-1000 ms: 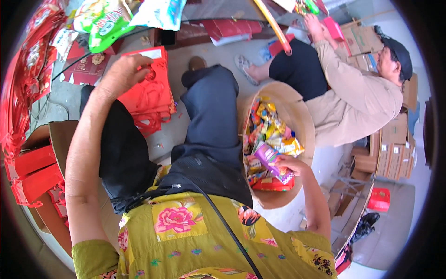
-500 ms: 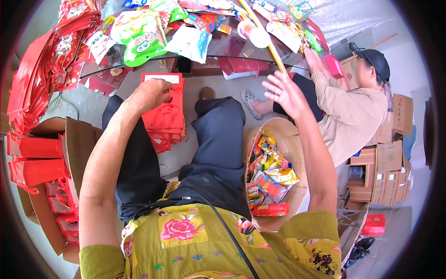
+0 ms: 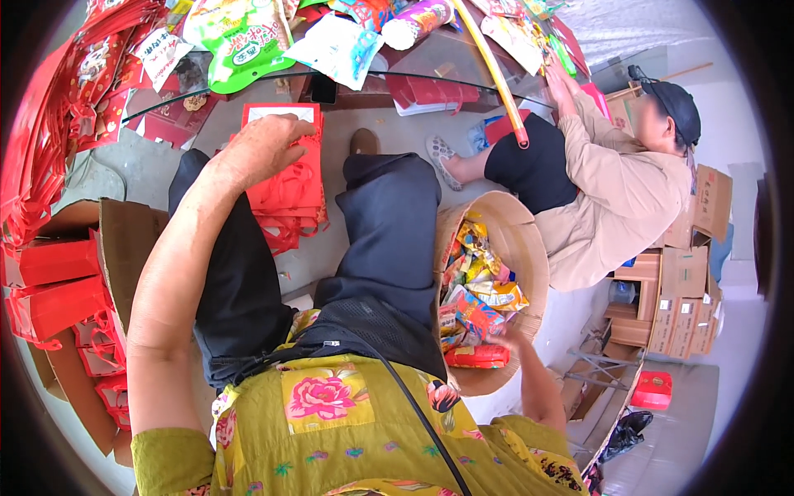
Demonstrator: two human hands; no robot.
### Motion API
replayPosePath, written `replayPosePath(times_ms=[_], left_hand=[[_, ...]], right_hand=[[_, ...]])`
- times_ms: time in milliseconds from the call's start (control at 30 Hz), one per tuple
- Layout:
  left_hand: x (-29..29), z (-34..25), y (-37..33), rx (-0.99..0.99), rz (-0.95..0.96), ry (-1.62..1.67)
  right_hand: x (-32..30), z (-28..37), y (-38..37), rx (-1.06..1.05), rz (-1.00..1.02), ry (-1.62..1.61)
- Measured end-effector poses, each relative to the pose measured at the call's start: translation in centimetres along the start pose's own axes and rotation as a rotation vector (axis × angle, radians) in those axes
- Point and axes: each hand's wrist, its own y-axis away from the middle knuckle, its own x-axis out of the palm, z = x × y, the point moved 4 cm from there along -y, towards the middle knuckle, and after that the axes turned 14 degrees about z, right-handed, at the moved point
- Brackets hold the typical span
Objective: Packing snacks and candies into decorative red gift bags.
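My left hand (image 3: 263, 150) is over the pale top end of a stack of red gift bags (image 3: 289, 194), which lies between my knees. Its fingers are loosely bent, with thumb and fingers apart and nothing visible between them. To the right of my lap, my right hand (image 3: 513, 345) reaches into a round cardboard drum (image 3: 529, 236) of small snack packets (image 3: 484, 298). Motion smears its fingers, close to a red packet (image 3: 478, 356). On the glass table lies a purple tube (image 3: 419, 23) with a white end.
Snack bags (image 3: 240, 41) crowd the glass table's near edge. A yellow stick (image 3: 490, 66) juts over it towards me. Red bags fill a carton (image 3: 136, 248) at left; folded red bags (image 3: 41, 132) are heaped above. A person in a black cap (image 3: 628, 182) sits at right.
My right hand has come down from beside the stick into the drum. The purple tube has shifted left, away from the stick. My left hand stays over the red bags; the view has shifted slightly.
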Motion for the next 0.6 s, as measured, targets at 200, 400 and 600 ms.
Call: replayPosePath(times_ms=[200,400,600], left_hand=[[0.6,-0.2,-0.5,0.002,0.044,-0.014],[0.6,0.2,0.0,-0.001,0.023,-0.029],[1.0,0.9,-0.2,-0.075,0.064,-0.031]], right_hand=[[8.9,-1.5,0.3,-0.057,0.089,-0.019],[4.3,5.3,2.3,0.06,0.311,0.405],[-6.8,12.9,6.9,0.17,0.246,0.562]])
